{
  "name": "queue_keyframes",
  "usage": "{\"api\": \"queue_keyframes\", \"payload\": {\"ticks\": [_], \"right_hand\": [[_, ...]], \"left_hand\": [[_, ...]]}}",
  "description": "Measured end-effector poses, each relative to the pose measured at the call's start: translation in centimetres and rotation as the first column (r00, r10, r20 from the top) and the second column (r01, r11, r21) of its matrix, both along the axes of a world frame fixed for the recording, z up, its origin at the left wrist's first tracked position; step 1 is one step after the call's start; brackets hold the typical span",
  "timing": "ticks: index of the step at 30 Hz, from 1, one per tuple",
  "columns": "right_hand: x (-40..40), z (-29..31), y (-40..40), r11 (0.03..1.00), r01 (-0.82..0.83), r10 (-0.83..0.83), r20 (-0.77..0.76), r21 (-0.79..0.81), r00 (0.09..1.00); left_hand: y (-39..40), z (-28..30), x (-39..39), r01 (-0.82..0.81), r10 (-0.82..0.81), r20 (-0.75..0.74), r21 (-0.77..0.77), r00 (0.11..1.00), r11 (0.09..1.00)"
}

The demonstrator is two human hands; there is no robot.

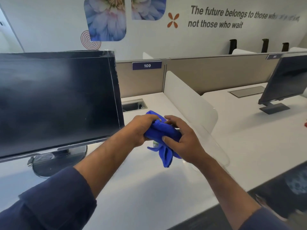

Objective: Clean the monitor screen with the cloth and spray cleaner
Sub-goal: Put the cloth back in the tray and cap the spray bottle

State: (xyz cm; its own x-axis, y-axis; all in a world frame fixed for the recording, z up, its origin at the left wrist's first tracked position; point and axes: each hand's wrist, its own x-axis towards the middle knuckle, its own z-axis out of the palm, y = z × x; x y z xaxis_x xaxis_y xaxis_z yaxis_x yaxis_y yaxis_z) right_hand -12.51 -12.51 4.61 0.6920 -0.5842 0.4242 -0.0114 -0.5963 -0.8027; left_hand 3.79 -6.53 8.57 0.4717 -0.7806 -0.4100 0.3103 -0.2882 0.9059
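A black monitor with a dark, smeared screen stands at the left on a round base. To its right, above the white desk, both hands hold a bunched blue cloth. My left hand grips its left side with curled fingers. My right hand grips its right side, thumb across the cloth. Loose ends of the cloth hang down below the hands. A small greenish object shows just under the cloth, mostly hidden; I cannot tell whether it is the spray cleaner.
A white divider panel stands right of the hands. A cable cutout lies behind them. A second monitor stands on the neighbouring desk at the far right. Beige partitions with a "109" label run along the back.
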Motion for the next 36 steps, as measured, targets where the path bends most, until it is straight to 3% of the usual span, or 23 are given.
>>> {"api": "queue_keyframes", "payload": {"ticks": [3,5,8,11,13,15,18,20,22,26,30,32,33,34,36], "right_hand": [[-1.6,-0.9,-1.9,0.976,-0.021,0.035,-0.060,0.219,0.998],[-1.9,-1.8,-2.9,0.960,-0.043,0.048,-0.011,0.277,0.999],[-2.1,-2.4,-4.7,0.947,0.154,-0.173,0.045,0.284,0.984],[-3.5,-2.5,-7.7,0.887,0.399,-0.416,0.028,0.233,0.909],[-4.8,-2.4,-9.9,0.833,0.525,-0.525,-0.052,0.172,0.850],[-6.0,-2.5,-11.9,0.805,0.589,-0.573,-0.162,0.075,0.803],[-6.4,-3.1,-13.9,0.810,0.586,-0.562,-0.319,-0.024,0.763],[-6.1,-3.8,-14.4,0.840,0.543,-0.505,-0.385,-0.014,0.772],[-5.5,-4.8,-14.4,0.870,0.492,-0.459,-0.423,-0.036,0.781],[-4.4,-7.0,-13.3,0.867,0.433,-0.499,-0.461,-0.248,0.734],[-4.5,-8.9,-13.2,0.800,0.272,-0.548,-0.467,-0.535,0.694],[-4.6,-9.7,-13.6,0.790,0.217,-0.542,-0.488,-0.573,0.684],[-4.6,-10.0,-13.7,0.793,0.189,-0.535,-0.514,-0.579,0.670],[-4.5,-10.3,-13.9,0.801,0.163,-0.523,-0.543,-0.576,0.657],[-4.4,-10.3,-14.2,0.846,0.105,-0.469,-0.639,-0.522,0.610]], "left_hand": [[-1.7,0.8,-0.6,-0.056,0.051,-0.084,-0.058,0.995,0.997],[-2.9,1.5,-1.5,-0.049,0.034,-0.156,-0.094,0.987,0.994],[-5.1,2.3,-3.3,0.004,-0.029,-0.221,-0.114,0.975,0.993],[-7.2,2.2,-3.9,0.036,-0.070,-0.253,-0.138,0.965,0.990],[-8.5,1.2,-3.9,0.065,-0.076,-0.152,-0.081,0.985,0.995],[-9.5,-0.4,-4.1,0.111,-0.113,0.053,0.037,0.992,0.993],[-10.6,-3.3,-4.9,0.107,-0.142,0.364,0.114,0.921,0.988],[-11.2,-5.0,-5.7,0.098,-0.149,0.554,0.122,0.819,0.988],[-12.0,-6.5,-6.6,0.164,-0.234,0.711,0.167,0.663,0.972],[-13.4,-8.0,-7.6,0.243,-0.412,0.777,0.334,0.476,0.911],[-13.9,-8.2,-8.2,0.162,-0.545,0.838,0.533,0.036,0.830],[-13.9,-8.5,-8.6,0.155,-0.441,0.877,0.471,-0.194,0.868],[-14.0,-8.7,-8.9,0.188,-0.381,0.888,0.433,-0.258,0.881],[-14.0,-8.9,-9.3,0.230,-0.359,0.894,0.421,-0.270,0.877],[-14.5,-9.6,-10.1,0.265,-0.472,0.856,0.514,-0.208,0.816]]}}
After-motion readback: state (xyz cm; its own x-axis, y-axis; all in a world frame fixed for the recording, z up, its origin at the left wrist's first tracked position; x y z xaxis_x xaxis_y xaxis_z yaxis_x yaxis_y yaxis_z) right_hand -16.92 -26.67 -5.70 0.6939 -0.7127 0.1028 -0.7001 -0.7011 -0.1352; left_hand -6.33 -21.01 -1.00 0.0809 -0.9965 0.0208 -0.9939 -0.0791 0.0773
